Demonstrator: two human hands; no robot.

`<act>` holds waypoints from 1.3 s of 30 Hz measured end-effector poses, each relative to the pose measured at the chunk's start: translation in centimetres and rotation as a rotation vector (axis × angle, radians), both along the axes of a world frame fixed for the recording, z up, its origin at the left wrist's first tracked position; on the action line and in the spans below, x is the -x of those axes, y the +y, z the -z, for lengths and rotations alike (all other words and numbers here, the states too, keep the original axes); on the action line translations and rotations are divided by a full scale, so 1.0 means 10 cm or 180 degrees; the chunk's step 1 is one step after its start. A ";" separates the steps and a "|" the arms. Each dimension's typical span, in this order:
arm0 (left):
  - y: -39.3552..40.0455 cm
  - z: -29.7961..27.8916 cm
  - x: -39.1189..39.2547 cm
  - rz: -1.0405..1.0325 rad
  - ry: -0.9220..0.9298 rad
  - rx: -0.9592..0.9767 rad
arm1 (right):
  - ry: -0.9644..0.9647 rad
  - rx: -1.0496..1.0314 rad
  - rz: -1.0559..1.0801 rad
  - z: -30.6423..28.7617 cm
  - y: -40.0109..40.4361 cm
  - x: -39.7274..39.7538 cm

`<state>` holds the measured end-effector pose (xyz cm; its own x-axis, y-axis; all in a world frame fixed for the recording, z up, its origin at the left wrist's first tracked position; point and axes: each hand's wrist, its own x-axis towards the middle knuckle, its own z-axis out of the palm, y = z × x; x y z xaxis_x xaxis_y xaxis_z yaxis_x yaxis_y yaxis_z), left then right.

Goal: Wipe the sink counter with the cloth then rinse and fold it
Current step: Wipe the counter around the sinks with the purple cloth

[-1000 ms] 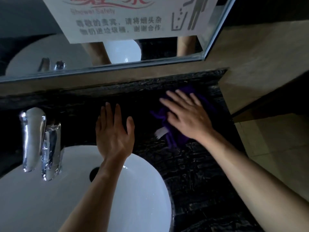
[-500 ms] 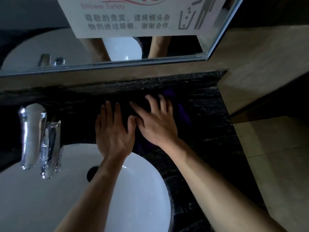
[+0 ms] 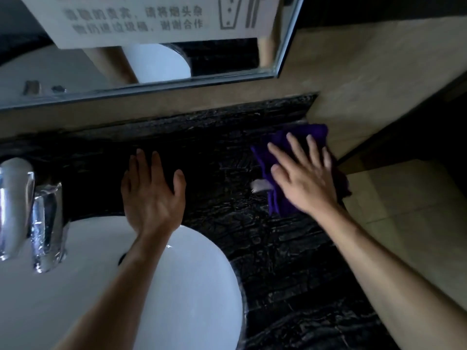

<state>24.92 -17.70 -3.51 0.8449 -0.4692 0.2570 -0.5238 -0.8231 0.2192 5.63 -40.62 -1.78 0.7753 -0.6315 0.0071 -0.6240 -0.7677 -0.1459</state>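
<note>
A purple cloth [image 3: 274,205] with a white tag lies bunched on the dark marble counter [image 3: 227,223], near its right end by the beige wall. My right hand [image 3: 303,178] presses flat on the cloth, fingers spread and pointing toward the back. My left hand [image 3: 151,193] rests flat on the bare counter just behind the white basin [image 3: 75,286], fingers apart, holding nothing.
A chrome faucet [image 3: 30,210] stands at the basin's left rim. A mirror [image 3: 151,61] with a paper notice hangs behind the counter. The counter ends at the right, with beige floor tiles [image 3: 404,210] beyond.
My right hand has slid the cloth from beside my left hand out to the counter's right end, after sweeping it leftward before that. My left hand stayed in place.
</note>
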 end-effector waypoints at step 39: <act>0.03 0.03 0.01 -0.0032 -0.0009 0.0318 | 0.0100 -0.0134 0.0513 0.00 -0.03 0.09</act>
